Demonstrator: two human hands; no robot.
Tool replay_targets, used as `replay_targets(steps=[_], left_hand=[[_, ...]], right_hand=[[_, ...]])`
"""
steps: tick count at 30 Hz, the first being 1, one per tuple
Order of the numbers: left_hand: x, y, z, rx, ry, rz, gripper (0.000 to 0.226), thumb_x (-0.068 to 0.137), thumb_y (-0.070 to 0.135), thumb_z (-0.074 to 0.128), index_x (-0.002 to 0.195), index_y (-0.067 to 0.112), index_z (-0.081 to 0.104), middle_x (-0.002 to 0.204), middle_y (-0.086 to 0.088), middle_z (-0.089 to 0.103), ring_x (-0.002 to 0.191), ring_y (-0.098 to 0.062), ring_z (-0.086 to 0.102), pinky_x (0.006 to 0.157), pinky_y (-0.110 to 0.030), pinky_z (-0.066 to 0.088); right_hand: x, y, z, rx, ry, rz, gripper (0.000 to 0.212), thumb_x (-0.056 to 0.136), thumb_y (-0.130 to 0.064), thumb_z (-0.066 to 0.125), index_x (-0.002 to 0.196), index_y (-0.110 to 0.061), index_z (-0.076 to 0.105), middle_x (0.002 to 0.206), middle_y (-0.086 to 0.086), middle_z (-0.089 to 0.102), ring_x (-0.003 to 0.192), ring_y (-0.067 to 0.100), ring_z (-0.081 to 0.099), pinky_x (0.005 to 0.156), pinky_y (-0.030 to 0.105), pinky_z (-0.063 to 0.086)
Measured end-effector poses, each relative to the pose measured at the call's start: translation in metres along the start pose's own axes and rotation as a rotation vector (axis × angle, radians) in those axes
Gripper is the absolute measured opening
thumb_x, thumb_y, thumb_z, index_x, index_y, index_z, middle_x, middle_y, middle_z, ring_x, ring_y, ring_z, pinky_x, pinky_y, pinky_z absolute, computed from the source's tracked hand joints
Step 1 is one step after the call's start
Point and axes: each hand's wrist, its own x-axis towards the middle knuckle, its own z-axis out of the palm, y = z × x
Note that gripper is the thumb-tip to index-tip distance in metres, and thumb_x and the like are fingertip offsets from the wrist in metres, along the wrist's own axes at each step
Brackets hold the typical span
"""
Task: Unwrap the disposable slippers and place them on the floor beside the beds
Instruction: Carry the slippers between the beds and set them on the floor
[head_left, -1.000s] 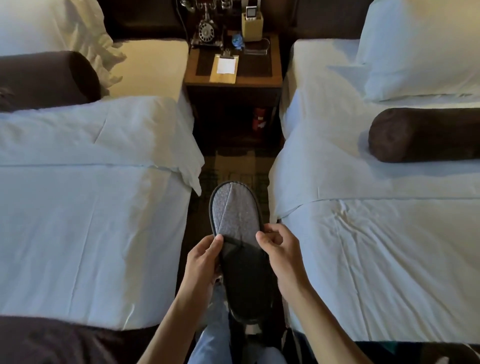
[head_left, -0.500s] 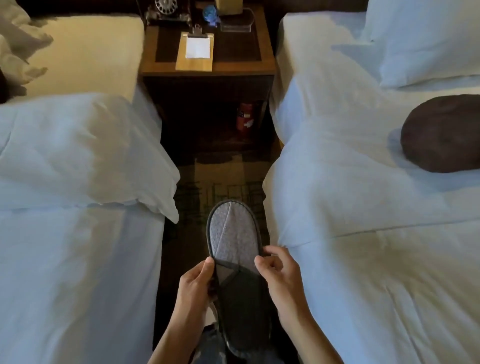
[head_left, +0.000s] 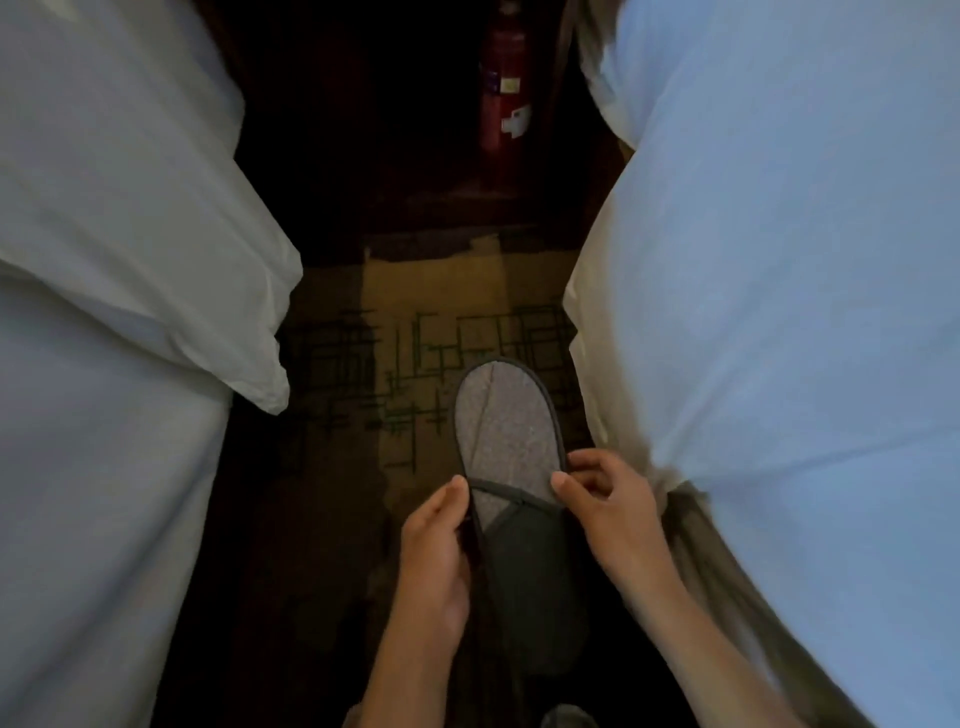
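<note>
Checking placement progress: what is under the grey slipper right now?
Patterned carpet shows past the toe of the slipper, between the two beds. Both hands, left and right, hold it at the strap. The slipper covers the floor directly beneath; contact cannot be judged.

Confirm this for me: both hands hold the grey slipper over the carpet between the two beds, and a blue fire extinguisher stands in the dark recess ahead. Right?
Not quite. In the head view the fire extinguisher is red, not blue. The rest holds: left hand and right hand hold the grey slipper over the carpet.
</note>
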Motion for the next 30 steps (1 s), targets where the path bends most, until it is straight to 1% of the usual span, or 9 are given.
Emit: replay_targets(steps=[4, 8, 12, 16, 18, 22, 24, 27, 30], left_hand=[[0.061, -0.027, 0.007, -0.006, -0.022, 0.035, 0.024, 0.098, 0.019, 0.058, 0.099, 0.003, 0.076, 0.099, -0.019, 0.079, 0.09, -0.031, 0.075, 0.082, -0.042, 0.056], [0.116, -0.05, 0.008, -0.058, -0.078, 0.076, 0.025, 0.095, 0.02, 0.06, 0.102, 0.001, 0.074, 0.098, -0.021, 0.079, 0.083, -0.029, 0.077, 0.063, -0.032, 0.061], [0.157, -0.078, 0.007, -0.144, -0.125, 0.088, 0.03, 0.092, 0.023, 0.06, 0.109, 0.001, 0.072, 0.106, -0.023, 0.076, 0.089, -0.031, 0.076, 0.076, -0.038, 0.061], [0.175, -0.098, 0.0, -0.261, -0.13, -0.049, 0.054, 0.074, 0.039, 0.069, 0.116, 0.005, 0.071, 0.107, -0.02, 0.077, 0.09, -0.029, 0.076, 0.078, -0.041, 0.061], [0.176, -0.105, -0.005, -0.295, -0.164, -0.129, 0.062, 0.071, 0.046, 0.07, 0.118, 0.005, 0.072, 0.113, -0.022, 0.075, 0.099, -0.034, 0.074, 0.079, -0.045, 0.06], [0.176, -0.112, -0.01, -0.306, -0.29, -0.214, 0.063, 0.063, 0.056, 0.073, 0.102, 0.006, 0.08, 0.108, -0.023, 0.076, 0.093, -0.036, 0.076, 0.067, -0.044, 0.063], [0.18, -0.112, -0.012, -0.293, -0.344, -0.22, 0.071, 0.064, 0.057, 0.074, 0.111, 0.004, 0.076, 0.118, -0.026, 0.072, 0.104, -0.039, 0.071, 0.081, -0.05, 0.061], [0.19, -0.117, -0.016, -0.264, -0.373, -0.19, 0.079, 0.067, 0.056, 0.074, 0.126, 0.003, 0.067, 0.13, -0.028, 0.064, 0.123, -0.043, 0.06, 0.11, -0.057, 0.041], [0.197, -0.126, -0.021, -0.245, -0.346, -0.117, 0.07, 0.074, 0.047, 0.072, 0.127, 0.001, 0.065, 0.13, -0.03, 0.063, 0.122, -0.043, 0.059, 0.112, -0.058, 0.038]], right_hand=[[0.049, 0.04, 0.011, -0.004, -0.047, 0.021, 0.023, 0.087, -0.028, 0.07, 0.108, -0.023, 0.062, 0.084, -0.002, 0.071, 0.077, 0.007, 0.066, 0.06, 0.017, 0.047], [0.086, 0.074, 0.03, -0.041, 0.058, -0.078, 0.027, 0.085, -0.028, 0.072, 0.109, -0.019, 0.064, 0.092, -0.001, 0.069, 0.084, 0.012, 0.066, 0.067, 0.021, 0.049], [0.111, 0.102, 0.05, -0.073, 0.1, -0.113, 0.041, 0.081, -0.032, 0.076, 0.114, -0.012, 0.064, 0.098, -0.001, 0.066, 0.093, 0.015, 0.065, 0.078, 0.029, 0.054], [0.118, 0.119, 0.058, -0.05, 0.119, -0.132, 0.034, 0.078, -0.03, 0.078, 0.105, -0.013, 0.067, 0.1, 0.004, 0.07, 0.093, 0.017, 0.066, 0.078, 0.031, 0.054], [0.112, 0.124, 0.062, -0.026, 0.082, -0.097, 0.033, 0.078, -0.029, 0.078, 0.105, -0.013, 0.067, 0.1, 0.003, 0.069, 0.092, 0.015, 0.066, 0.078, 0.029, 0.054], [0.105, 0.129, 0.065, 0.026, 0.029, -0.031, 0.026, 0.078, -0.029, 0.079, 0.099, -0.022, 0.066, 0.094, -0.004, 0.068, 0.085, 0.003, 0.064, 0.066, 0.013, 0.049], [0.108, 0.133, 0.068, 0.066, 0.001, 0.004, 0.026, 0.078, -0.029, 0.079, 0.099, -0.022, 0.067, 0.095, -0.002, 0.069, 0.086, 0.006, 0.066, 0.066, 0.015, 0.05], [0.115, 0.139, 0.074, 0.106, -0.064, 0.052, 0.034, 0.077, -0.032, 0.079, 0.106, -0.02, 0.067, 0.098, 0.002, 0.071, 0.089, 0.012, 0.069, 0.071, 0.023, 0.054], [0.118, 0.144, 0.078, 0.142, -0.17, 0.112, 0.042, 0.076, -0.04, 0.078, 0.112, -0.024, 0.063, 0.105, -0.001, 0.07, 0.092, 0.009, 0.069, 0.072, 0.023, 0.055]])
